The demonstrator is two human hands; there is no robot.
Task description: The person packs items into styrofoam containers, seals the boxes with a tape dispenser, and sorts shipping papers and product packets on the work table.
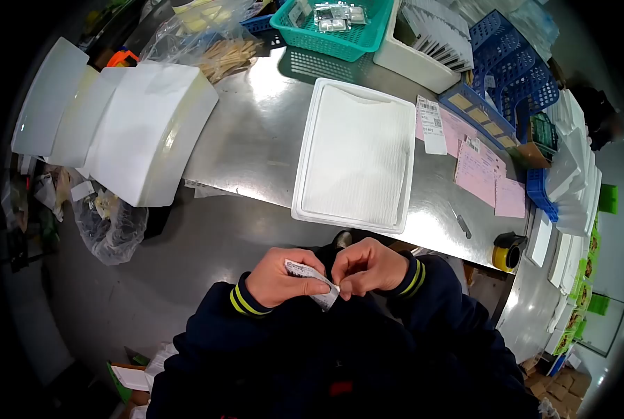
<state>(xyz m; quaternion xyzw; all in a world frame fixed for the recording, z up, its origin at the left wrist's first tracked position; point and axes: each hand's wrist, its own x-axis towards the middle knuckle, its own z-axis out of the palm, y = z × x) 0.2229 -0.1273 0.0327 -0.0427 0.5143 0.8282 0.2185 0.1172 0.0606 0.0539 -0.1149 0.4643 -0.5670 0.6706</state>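
My left hand (280,281) is closed on a small white printed label (324,299), thumb across its front. My right hand (369,267) pinches at the label's right end, thumb and forefinger pressed together. Both hands are in front of my body, short of the metal table's near edge. Just beyond them, a white foam tray (357,157) lies on the table, its inside lined with a ribbed white sheet. The label's back and most of its print cannot be made out.
Pink slips (476,174) and a barcode label (432,126) lie right of the tray, near a pen-like tool (463,225) and a tape dispenser (507,253). Behind stand a green basket (357,45) and blue racks (514,63). White foam boxes (141,126) are stacked left.
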